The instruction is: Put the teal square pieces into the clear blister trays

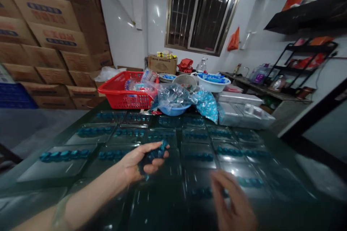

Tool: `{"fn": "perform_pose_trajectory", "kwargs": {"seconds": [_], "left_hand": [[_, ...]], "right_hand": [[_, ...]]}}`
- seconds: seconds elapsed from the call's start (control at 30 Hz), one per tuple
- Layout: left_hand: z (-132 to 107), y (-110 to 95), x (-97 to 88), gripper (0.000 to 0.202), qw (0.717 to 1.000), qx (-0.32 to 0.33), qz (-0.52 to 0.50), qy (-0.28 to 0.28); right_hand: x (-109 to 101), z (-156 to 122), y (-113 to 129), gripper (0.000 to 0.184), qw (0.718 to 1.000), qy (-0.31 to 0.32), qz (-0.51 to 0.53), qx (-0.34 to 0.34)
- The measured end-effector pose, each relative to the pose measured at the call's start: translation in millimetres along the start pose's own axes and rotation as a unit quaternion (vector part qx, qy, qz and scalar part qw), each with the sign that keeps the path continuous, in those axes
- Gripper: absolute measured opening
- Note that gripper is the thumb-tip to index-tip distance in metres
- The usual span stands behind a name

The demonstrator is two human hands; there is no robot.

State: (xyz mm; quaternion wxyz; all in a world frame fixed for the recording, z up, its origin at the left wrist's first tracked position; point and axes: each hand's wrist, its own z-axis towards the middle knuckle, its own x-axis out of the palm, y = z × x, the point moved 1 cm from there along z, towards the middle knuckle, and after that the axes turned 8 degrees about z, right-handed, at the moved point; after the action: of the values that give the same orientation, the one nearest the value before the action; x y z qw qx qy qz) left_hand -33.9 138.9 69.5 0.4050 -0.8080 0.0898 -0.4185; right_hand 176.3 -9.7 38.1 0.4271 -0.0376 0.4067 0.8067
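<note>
My left hand (141, 162) is curled around a bunch of small blue wrapped pieces (155, 153), held above the dark table. Clear plastic trays (67, 166) lie in rows on the table, each with a line of blue pieces (65, 154) in it. My right hand (233, 205) hovers low over a tray (202, 191) near the front. It is blurred by motion, with fingers drawn together, and I cannot make out whether anything is in them.
A red basket (121, 97) stands at the back of the table. Beside it are a blue bowl under plastic bags (173, 99), a white basin (213, 83) and stacked clear trays (244, 113). Cardboard boxes (46, 39) are piled at left, shelves (306, 61) at right.
</note>
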Motion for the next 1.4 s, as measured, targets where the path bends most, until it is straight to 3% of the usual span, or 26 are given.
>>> {"fn": "perform_pose_trajectory", "kwargs": {"seconds": [0.13, 0.27, 0.5, 0.97, 1.17, 1.3, 1.4], "left_hand": [[2.2, 36.5, 35.5, 0.025, 0.995, -0.097, 0.006, 0.028], [9.0, 50.9, 51.3, 0.026, 0.99, -0.109, 0.083, 0.021], [22.3, 65.0, 66.0, 0.024, 0.985, -0.114, 0.119, 0.058], [26.7, 77.6, 76.1, 0.028, 0.978, -0.106, 0.174, 0.048], [29.5, 77.4, 75.9, 0.029, 0.976, -0.104, 0.19, 0.035], [30.5, 75.6, 78.4, 0.033, 0.969, -0.1, 0.224, 0.028], [28.9, 77.8, 79.3, 0.033, 0.968, -0.105, 0.226, 0.031]], "right_hand": [[18.4, 27.9, 27.0, 0.027, 0.974, 0.146, 0.169, 0.032], [14.5, 32.9, 20.6, 0.024, 0.936, 0.207, 0.263, 0.112], [1.8, 20.4, -3.3, 0.013, 0.902, 0.197, 0.33, 0.195], [-1.4, 6.5, -14.4, 0.007, 0.931, 0.089, 0.293, 0.2], [-4.0, 5.2, -16.0, 0.015, 0.919, 0.138, 0.311, 0.2], [-9.8, 5.7, -18.7, 0.026, 0.881, 0.218, 0.342, 0.243], [-12.0, 4.9, -22.2, 0.024, 0.858, 0.234, 0.368, 0.27]]}}
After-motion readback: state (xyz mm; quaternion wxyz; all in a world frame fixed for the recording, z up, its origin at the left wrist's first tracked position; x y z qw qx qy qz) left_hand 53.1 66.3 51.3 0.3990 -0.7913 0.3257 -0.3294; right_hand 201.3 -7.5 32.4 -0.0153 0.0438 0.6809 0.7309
